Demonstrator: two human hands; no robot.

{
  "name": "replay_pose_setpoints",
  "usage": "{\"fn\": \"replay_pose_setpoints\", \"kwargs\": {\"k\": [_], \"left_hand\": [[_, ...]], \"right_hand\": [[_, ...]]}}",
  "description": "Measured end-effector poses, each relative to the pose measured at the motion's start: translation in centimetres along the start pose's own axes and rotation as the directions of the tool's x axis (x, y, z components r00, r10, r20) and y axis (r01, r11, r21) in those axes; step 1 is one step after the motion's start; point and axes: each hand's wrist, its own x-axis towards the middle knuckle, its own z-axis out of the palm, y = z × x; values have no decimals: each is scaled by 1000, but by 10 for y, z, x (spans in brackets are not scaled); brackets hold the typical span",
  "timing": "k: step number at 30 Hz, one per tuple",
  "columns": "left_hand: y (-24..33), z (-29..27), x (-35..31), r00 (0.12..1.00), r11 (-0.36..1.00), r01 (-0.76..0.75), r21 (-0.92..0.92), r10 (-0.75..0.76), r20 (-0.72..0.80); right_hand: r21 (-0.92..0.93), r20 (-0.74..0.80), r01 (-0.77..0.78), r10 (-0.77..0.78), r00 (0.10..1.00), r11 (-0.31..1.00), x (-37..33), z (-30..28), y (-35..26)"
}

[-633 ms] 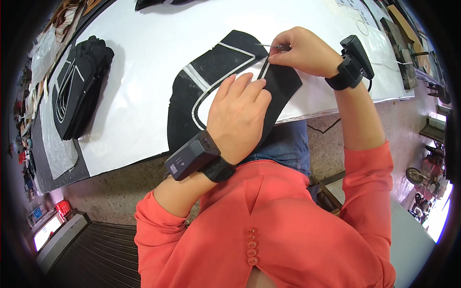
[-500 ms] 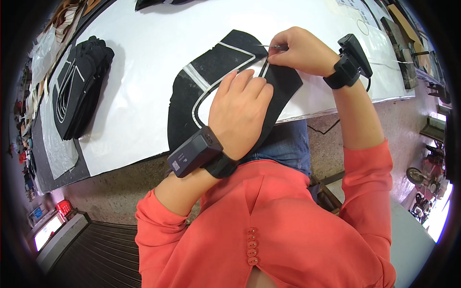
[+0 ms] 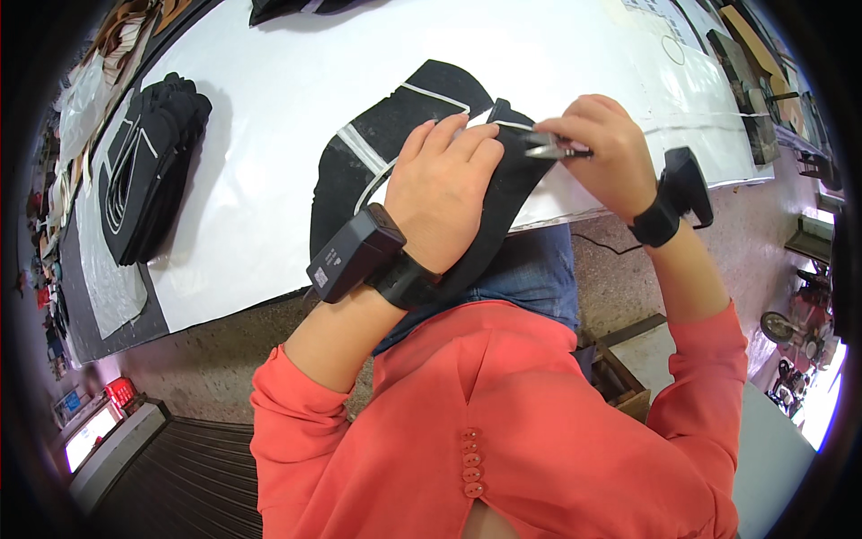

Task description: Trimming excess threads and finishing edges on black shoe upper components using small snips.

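A black sheet piece (image 3: 395,117) with white lines and a broad whitish band lies on the white-covered table in front of me. My left hand (image 3: 437,189) rests flat on its middle, with the fingers stretched toward the far side. The piece's right-hand part stands raised and bent beside those fingertips, showing a white edge line. My right hand (image 3: 611,148) is closed around small metal snips (image 3: 549,148), their blades pointing left against the raised right part. The blades are blurred, and whether they touch the material I cannot tell.
A stack of similar black pieces (image 3: 157,166) stands at the table's left, by clear plastic (image 3: 112,287). Another dark bundle (image 3: 301,7) lies at the far edge. Tools and blocks (image 3: 743,94) line the right end. A wooden drawer (image 3: 624,382) is below, by my right side.
My right hand has drawn back toward me and to the right with the snips. The sheet's right part has lifted and folded over. The left hand has shifted slightly.
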Motion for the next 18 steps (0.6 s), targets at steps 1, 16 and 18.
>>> {"fn": "replay_pose_setpoints", "kwargs": {"k": [1,16,18], "left_hand": [[0,0,1,1000,1000,8,-17,-8,1],[17,-1,-2,999,990,31,135,-36,36],[14,1,-1,999,986,44,158,-41,-23]], "right_hand": [[-20,21,51,-51,998,998,-5,-2,-3],[-89,16,-100,102,995,991,-29,-23,-41],[-27,9,-157,158,987,987,-36,-14,-40]]}}
